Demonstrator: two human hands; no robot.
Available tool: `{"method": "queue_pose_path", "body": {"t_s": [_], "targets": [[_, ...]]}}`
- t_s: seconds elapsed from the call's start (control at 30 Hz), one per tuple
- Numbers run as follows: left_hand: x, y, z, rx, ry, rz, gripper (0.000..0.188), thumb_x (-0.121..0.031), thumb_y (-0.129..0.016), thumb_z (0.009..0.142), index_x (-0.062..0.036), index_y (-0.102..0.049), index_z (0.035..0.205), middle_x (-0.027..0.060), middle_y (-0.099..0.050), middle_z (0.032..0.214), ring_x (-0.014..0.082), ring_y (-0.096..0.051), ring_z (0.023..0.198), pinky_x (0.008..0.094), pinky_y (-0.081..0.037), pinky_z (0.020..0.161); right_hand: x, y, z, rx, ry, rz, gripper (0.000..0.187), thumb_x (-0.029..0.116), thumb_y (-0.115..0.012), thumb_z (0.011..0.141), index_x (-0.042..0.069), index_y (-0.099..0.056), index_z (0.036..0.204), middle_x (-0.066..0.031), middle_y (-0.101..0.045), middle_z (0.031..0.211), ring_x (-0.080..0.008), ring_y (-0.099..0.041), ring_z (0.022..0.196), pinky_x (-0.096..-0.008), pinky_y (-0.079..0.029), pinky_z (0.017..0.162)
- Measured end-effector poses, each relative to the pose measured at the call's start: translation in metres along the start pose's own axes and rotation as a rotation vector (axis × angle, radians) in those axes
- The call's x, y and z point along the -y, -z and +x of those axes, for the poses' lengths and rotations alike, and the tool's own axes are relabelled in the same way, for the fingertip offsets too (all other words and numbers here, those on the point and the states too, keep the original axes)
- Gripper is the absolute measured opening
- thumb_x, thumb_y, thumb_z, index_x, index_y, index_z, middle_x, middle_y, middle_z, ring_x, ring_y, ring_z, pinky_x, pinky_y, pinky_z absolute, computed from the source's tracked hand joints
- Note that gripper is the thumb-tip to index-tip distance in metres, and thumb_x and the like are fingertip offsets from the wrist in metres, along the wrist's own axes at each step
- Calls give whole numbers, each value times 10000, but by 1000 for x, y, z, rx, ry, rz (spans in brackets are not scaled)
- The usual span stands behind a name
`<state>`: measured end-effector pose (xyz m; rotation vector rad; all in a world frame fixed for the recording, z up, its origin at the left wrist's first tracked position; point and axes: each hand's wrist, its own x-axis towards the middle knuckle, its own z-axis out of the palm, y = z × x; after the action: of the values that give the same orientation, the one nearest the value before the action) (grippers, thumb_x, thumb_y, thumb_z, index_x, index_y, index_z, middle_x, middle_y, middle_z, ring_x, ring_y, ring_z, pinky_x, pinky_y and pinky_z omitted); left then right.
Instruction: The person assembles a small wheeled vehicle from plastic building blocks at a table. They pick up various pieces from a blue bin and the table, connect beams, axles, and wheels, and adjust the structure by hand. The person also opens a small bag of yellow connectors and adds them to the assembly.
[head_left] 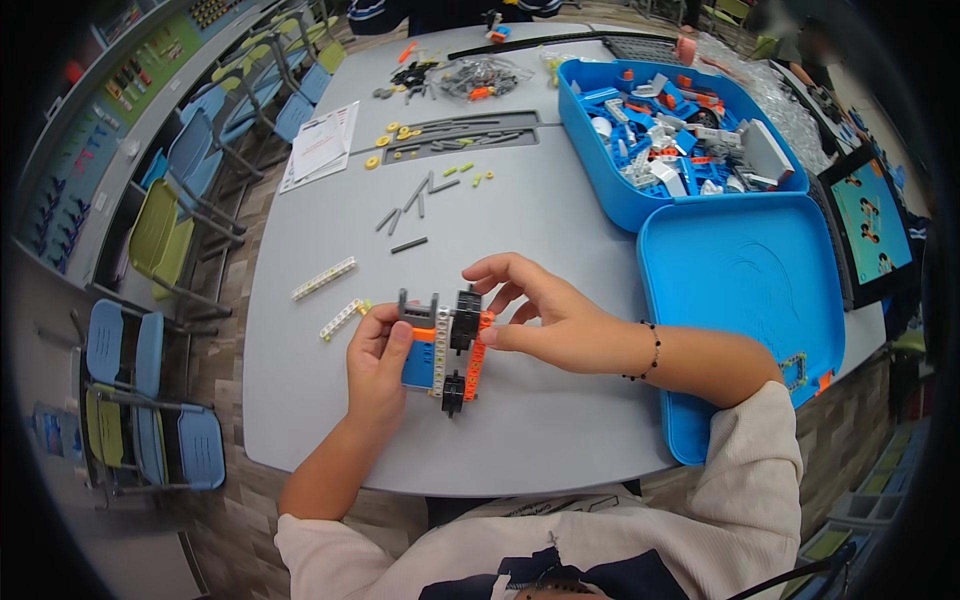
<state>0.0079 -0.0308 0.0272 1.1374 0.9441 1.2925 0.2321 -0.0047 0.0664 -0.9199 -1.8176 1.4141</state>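
Observation:
Above the near part of the table, my left hand (378,365) is closed around a building-brick model. The model has a blue brick body (418,362), dark grey upright pieces at its far end and a white beam with holes (440,350) along its side. Two black wheels (465,318) sit right of that beam, one farther and one nearer. On the outer side runs an orange beam with holes (476,365). My right hand (545,315) pinches the orange beam's far end, thumb against it, index finger stretched out beyond the farther wheel. Its other fingertips are partly hidden.
Two white beams (325,279) lie beyond my left hand. Grey axles (421,196) and small yellow-green pieces are scattered farther off, near a grey sorting tray (470,143). At right stand a blue bin (600,180) full of bricks, its blue lid (740,260) and a tablet (868,222).

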Motion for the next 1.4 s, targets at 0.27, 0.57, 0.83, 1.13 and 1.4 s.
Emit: {"method": "queue_pose_path", "body": {"t_s": [0.27,0.57,0.83,1.13,1.4], "targets": [[-4,-1,-4,255,9,54,369,-226,-624,910,16,-535,1175,82,-612,1054,123,-581,989,269,-462,877,1,1,-1,112,-99,196,327,219,-663,842,46,-566,1102,-12,-596,862,-98,-566,780,-267,-472,743],[-4,0,-5,394,-18,60,364,-187,-634,900,7,-522,1186,90,-596,1087,143,-584,1021,290,-459,915,3,1,-2,142,-71,135,215,189,-695,815,28,-627,941,-23,-644,835,-105,-597,777,-263,-466,754],[-3,2,-4,408,-12,66,343,-199,-629,904,-9,-484,1150,93,-585,1091,140,-570,1030,296,-446,930,4,0,-3,116,-59,144,173,155,-676,821,21,-626,919,-40,-644,841,-120,-604,827,-274,-471,788],[-6,-1,-4,409,28,61,301,-185,-600,922,-7,-486,1137,96,-583,1100,142,-556,1057,304,-430,946,2,0,-2,123,-58,170,195,125,-658,833,28,-590,989,-47,-641,900,-118,-603,877,-277,-468,825],[-3,0,-4,396,-6,37,285,-197,-554,948,-9,-475,1148,89,-578,1081,129,-551,1030,291,-430,921,0,0,-3,121,-139,249,172,102,-613,871,34,-562,1021,-48,-643,911,-117,-596,903,-281,-451,860]]}}
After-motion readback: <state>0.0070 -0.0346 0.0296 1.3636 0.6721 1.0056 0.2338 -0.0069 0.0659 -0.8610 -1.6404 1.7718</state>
